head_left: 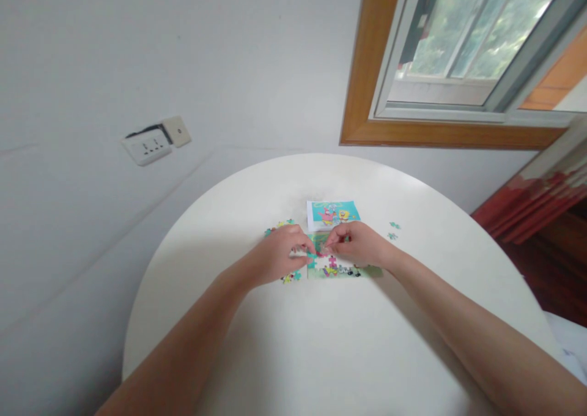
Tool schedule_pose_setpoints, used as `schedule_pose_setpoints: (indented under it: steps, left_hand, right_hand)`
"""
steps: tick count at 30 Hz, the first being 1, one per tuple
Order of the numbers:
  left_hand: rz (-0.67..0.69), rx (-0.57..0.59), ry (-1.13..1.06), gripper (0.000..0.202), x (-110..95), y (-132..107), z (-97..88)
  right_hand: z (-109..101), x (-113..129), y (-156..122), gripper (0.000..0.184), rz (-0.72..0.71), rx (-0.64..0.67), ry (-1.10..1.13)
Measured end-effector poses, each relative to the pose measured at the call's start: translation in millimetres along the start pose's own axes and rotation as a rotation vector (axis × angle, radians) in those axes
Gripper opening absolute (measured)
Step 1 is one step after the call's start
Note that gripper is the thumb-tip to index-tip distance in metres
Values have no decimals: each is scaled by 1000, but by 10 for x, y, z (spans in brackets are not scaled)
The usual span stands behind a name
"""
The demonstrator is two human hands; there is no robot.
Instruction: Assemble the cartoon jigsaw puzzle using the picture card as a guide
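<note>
A partly assembled jigsaw puzzle (332,271) lies on the white table, with a colourful cartoon strip along its near edge and a white gap in its middle. At its left side my left hand (282,254) has thumb and forefinger closed around a teal puzzle piece (312,258). My right hand (360,243) reaches in from the other side, its fingers pinched over the puzzle's upper part on a small piece, mostly hidden by the fingertips. Just beyond the hands lies a picture card (334,213) showing pink and yellow cartoon figures on blue.
Loose puzzle pieces (290,278) lie around and partly under my left hand. A few greenish pieces (393,236) sit apart on the right. The round table (293,342) meets a white wall with a socket (147,147); a wood-framed window (440,133) is at upper right.
</note>
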State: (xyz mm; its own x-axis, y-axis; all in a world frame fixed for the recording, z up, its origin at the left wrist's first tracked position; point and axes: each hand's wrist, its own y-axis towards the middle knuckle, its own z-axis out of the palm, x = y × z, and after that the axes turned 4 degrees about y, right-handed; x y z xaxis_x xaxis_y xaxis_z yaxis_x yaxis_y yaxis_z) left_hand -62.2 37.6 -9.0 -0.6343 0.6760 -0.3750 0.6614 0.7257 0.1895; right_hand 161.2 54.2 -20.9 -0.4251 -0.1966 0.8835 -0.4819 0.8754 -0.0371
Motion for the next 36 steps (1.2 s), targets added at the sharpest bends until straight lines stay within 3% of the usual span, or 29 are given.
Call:
schedule_pose_setpoints:
  steps: [11,24,36]
  left_hand:
    - [-46,86,35,17,-28,8,95]
    - [-23,60,4,15,-16,19,103]
    - [-57,29,-163,15,-93,38,56]
  right_hand:
    - [147,96,-37,17,-30,41,-147]
    - [147,140,-44,15,-130,52,-252]
    - [0,93,-10,20,-103,28,-54]
